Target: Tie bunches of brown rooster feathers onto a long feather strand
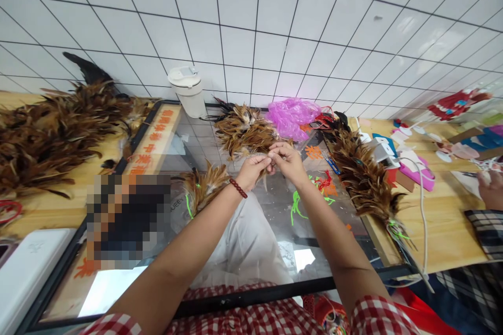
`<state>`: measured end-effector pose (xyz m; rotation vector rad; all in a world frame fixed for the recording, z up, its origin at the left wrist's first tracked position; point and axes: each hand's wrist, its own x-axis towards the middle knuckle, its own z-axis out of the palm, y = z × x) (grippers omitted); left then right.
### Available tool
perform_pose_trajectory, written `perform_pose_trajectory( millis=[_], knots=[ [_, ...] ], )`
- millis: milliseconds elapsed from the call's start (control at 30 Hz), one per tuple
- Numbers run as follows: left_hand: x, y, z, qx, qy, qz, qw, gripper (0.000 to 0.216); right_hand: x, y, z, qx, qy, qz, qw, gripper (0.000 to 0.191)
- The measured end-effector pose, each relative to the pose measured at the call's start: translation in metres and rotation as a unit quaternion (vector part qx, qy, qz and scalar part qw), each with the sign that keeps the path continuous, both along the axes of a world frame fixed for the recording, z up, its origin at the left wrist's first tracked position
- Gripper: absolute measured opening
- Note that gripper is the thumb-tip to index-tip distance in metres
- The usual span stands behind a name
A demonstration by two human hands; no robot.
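My left hand [254, 168] and my right hand [288, 161] meet over a glass table top [275, 220], fingers pinched together on a few brown feathers [264, 178] that hang just below them. A dark red bead bracelet [238, 188] circles my left wrist. Right behind my hands lies a loose heap of brown and black feathers [243, 131]. A bound bunch of feathers [202, 186] with green ties rests to the left of my left forearm. Another long bundle of feathers [363, 178] runs along the glass's right edge.
A big pile of brown feathers [51, 133] covers the wooden table at left. A white lidded cup [187, 90] stands by the tiled wall, beside a pink plastic bag [294, 116]. Another person's hand [491, 189] and plaid sleeve sit at far right near pink and blue craft pieces.
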<state>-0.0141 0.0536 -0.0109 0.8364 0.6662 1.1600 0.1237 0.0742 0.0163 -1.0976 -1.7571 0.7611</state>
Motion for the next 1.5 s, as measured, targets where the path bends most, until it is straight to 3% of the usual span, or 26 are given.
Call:
perform_pose_trajectory(
  millis=[100,233,467,533,600,700,833,900,1033,1233,1300,1400,1500],
  knots=[
    [-0.002,0.001,0.001,-0.03,-0.026,0.049,0.998,0.035,0.014,0.003,0.006,0.037,-0.049,-0.039,0.997,0.012],
    [-0.004,0.003,0.002,-0.08,-0.064,0.093,0.99,0.036,0.037,0.005,0.017,0.057,-0.226,-0.058,0.971,0.017],
    [-0.006,0.004,0.004,-0.091,-0.061,0.11,0.988,0.039,0.029,0.0,0.011,0.066,-0.444,0.018,0.893,0.026],
    [-0.006,0.004,0.004,-0.086,-0.063,0.108,0.988,0.038,0.027,-0.001,0.012,0.075,-0.417,0.013,0.906,0.026],
    [-0.006,0.004,0.003,-0.081,-0.067,0.1,0.989,0.038,0.027,-0.002,0.017,0.102,-0.33,0.015,0.938,0.027],
    [-0.005,0.004,0.003,-0.084,-0.065,0.088,0.99,0.038,0.029,-0.005,0.029,0.124,-0.207,0.069,0.968,0.026],
    [-0.005,0.006,0.002,-0.076,-0.073,0.126,0.986,0.038,0.031,-0.009,0.038,0.025,-0.266,0.222,0.938,0.021],
    [-0.006,0.006,0.002,-0.071,-0.084,0.139,0.984,0.036,0.031,-0.009,0.036,-0.02,-0.34,0.184,0.922,0.022],
    [-0.007,0.007,0.002,-0.08,-0.094,0.137,0.983,0.033,0.018,-0.01,0.025,-0.033,-0.392,0.001,0.92,0.017],
    [-0.006,0.007,0.001,-0.073,-0.091,0.146,0.982,0.031,-0.008,-0.013,-0.001,-0.069,-0.369,-0.037,0.926,0.015],
    [-0.006,0.007,0.002,-0.074,-0.088,0.15,0.982,0.031,-0.006,-0.009,-0.007,-0.077,-0.321,-0.039,0.943,0.014],
    [-0.006,0.007,0.003,-0.076,-0.086,0.157,0.981,0.032,0.001,0.0,-0.013,-0.099,-0.169,-0.049,0.979,0.019],
    [-0.005,0.008,0.001,-0.078,-0.082,0.167,0.979,0.032,0.0,0.005,-0.012,-0.152,0.0,-0.044,0.987,0.029]
  ],
)
